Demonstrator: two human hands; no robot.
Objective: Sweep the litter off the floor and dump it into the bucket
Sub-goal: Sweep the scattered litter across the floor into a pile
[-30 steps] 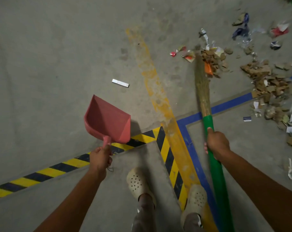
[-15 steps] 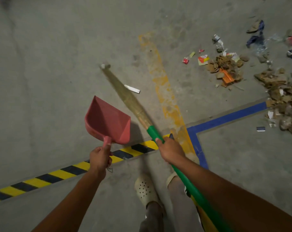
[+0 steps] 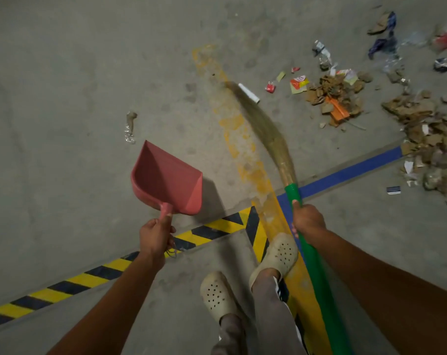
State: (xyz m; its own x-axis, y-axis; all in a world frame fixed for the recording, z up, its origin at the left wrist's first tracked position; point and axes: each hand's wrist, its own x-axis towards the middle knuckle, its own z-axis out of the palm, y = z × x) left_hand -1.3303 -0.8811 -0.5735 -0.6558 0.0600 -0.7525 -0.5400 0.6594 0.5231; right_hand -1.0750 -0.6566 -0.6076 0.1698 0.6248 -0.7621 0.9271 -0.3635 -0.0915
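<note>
Plainly, the concrete floor carries the litter heaped near its right edge, and we see no bucket anywhere. Our broom lies blurred across the yellow line. Our dustpan hangs tilted off the floor, too far away to catch anything. Our right hand grasps the broom's shaft, and our left hand clasps the dustpan's stem. The broom tip meets a white strip, and too hard a flick may scatter it. A clear wrapper, well to the left, may get missed.

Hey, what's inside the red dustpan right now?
Nothing shows inside the dustpan, which the left hand holds. Only bare red plastic is visible. The deepest corner, nearest the hand, is not plainly visible, so a tiny scrap there could be missed.
</note>
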